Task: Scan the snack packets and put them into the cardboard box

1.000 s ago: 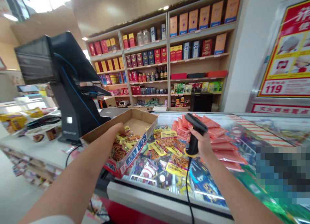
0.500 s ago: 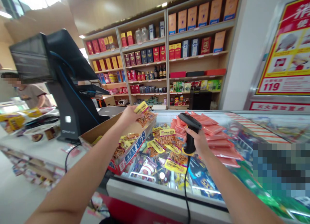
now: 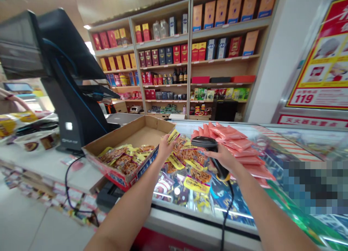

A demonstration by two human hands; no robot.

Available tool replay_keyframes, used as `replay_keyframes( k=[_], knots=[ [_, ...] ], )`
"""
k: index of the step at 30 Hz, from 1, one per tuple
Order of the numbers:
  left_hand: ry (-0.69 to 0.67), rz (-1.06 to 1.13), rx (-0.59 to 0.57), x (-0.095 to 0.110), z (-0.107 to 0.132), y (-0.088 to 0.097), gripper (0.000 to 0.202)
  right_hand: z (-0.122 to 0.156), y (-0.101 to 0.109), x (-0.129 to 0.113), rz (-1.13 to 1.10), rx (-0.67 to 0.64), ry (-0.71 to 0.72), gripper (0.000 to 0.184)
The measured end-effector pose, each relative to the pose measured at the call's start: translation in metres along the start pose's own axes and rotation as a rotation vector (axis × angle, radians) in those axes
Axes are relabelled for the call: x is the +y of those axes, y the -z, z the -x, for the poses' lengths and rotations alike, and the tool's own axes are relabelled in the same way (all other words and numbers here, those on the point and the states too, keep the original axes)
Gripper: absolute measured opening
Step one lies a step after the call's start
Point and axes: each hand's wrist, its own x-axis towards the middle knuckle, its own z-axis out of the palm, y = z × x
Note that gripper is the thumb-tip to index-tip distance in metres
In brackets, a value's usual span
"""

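Observation:
My left hand (image 3: pixel 165 148) is closed on the yellow top of a clear snack packet (image 3: pixel 173 136), over the glass counter and just right of the cardboard box. Several like snack packets (image 3: pixel 197 175) with yellow labels lie spread on the glass beside it. The open cardboard box (image 3: pixel 127 135) holds more of these packets in its near part. My right hand (image 3: pixel 225 157) grips a black barcode scanner (image 3: pixel 209 146), its head pointing left above the packets and its cord hanging down in front of the counter. Behind that hand is a pile of orange-red packets (image 3: pixel 233 142).
A black cash register with screens (image 3: pixel 67 77) stands on the left counter, beside bowls (image 3: pixel 38 138) and yellow packs. Shelves of boxed bottles (image 3: pixel 163 55) line the back wall. Green packages (image 3: pixel 288 207) lie at the lower right. A person's arm (image 3: pixel 13 99) shows at the far left.
My left hand has moved right and down from above the box to the packets on the glass, carrying the snack packet. The scanner has tilted, its head now turned further left.

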Motion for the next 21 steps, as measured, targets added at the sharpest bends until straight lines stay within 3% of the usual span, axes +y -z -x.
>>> replay_keyframes(
  k=[21],
  knots=[
    [0.031, -0.013, -0.004, 0.0023, 0.0022, -0.0012, 0.021, 0.0075, -0.0030, 0.0021, 0.006, -0.146, -0.078, 0.014]
  ],
)
